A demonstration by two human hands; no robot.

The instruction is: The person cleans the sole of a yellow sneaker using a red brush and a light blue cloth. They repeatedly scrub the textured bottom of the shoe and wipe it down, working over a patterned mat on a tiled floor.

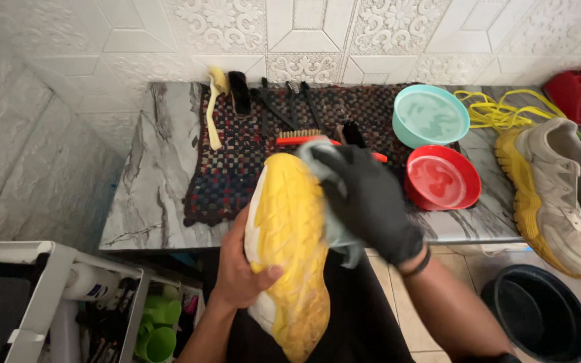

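Note:
My bare left hand (240, 269) grips a sneaker (289, 249) turned sole up, its yellow sole facing me over my lap. My right hand (371, 202), in a black glove, presses a grey-blue cloth (334, 222) against the right side of that sole. Behind the hands a dark checkered mat (237, 161) lies on a marble-patterned counter (149, 175). A red-handled brush (304, 138) rests on the mat just beyond the shoe's toe.
Several brushes (263, 101) lie along the mat's far edge. A teal bowl (430, 114) and a red bowl (442, 178) hold liquid. The second sneaker (563, 188) and yellow laces (499, 107) sit on the right. A black bucket (539, 312) stands on the floor, a white cart (48, 296) at left.

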